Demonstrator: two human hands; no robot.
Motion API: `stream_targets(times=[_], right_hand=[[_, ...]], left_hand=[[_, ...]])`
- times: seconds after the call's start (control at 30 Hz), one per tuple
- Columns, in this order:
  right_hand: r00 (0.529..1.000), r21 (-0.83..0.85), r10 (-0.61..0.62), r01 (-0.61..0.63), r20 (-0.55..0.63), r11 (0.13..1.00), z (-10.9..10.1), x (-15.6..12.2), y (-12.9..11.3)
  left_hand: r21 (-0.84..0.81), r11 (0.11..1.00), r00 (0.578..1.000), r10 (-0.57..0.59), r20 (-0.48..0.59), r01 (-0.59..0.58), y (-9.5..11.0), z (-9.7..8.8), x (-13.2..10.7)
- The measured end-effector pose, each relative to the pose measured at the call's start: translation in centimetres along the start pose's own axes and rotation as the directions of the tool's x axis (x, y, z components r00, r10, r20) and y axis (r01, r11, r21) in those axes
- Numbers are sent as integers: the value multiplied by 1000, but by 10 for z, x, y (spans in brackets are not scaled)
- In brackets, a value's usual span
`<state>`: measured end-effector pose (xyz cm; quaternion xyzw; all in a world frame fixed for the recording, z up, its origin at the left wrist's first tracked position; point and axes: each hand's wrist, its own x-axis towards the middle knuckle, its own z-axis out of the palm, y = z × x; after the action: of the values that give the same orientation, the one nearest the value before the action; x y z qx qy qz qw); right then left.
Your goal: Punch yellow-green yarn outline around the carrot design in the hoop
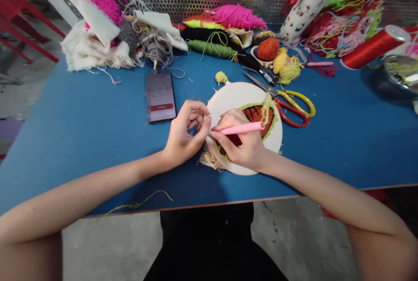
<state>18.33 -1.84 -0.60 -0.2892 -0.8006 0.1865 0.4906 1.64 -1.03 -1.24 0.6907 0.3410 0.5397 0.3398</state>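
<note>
My right hand (250,148) is closed around a pink punch needle (246,128), its handle pointing right over the hoop. Light green yarn (267,111) hangs by the handle's back end. My left hand (187,131) is pinched at the hoop's left edge, close to the tool's tip; something tiny and pale shows at its fingertips, too small to name. Under my right hand lies a round embroidery hoop (228,96) with white cloth. A red, black and yellow-green yarn design (257,115) is worked on it, partly hidden by my hand.
Scissors (295,109) with red and yellow handles lie right of the hoop, a phone (161,98) left. Yarn skeins (212,48), cloth scraps (98,46) and a red thread spool (372,48) line the back. A loose green strand (140,204) lies near the front edge.
</note>
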Motion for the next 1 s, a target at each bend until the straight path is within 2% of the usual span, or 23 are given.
stream_targets(times=[0.07,0.2,0.3,0.4,0.6,0.83,1.0], right_hand=[[997,70,72,-71,-10,995,-1,0,0],[971,300,192,-141,-145,943,-1,-3,3],[942,379,255,-158,-220,912,1,-5,6],[917,406,319,-204,-238,891,2,-6,8],[919,402,313,-200,-239,893,1,-5,8],[982,105,156,-145,-105,984,-2,-4,4],[985,80,153,-146,-81,986,-6,0,1]], left_hand=[[0,1000,1000,-5,4,5,0,0,0],[-9,999,999,-37,9,37,0,0,1],[-16,998,998,-55,4,55,0,0,0],[-14,998,998,-59,1,59,-1,0,1],[-7,998,998,-67,1,67,-1,0,1],[6,996,996,-85,-21,85,-1,0,1],[-6,997,997,-74,-36,74,0,0,0]])
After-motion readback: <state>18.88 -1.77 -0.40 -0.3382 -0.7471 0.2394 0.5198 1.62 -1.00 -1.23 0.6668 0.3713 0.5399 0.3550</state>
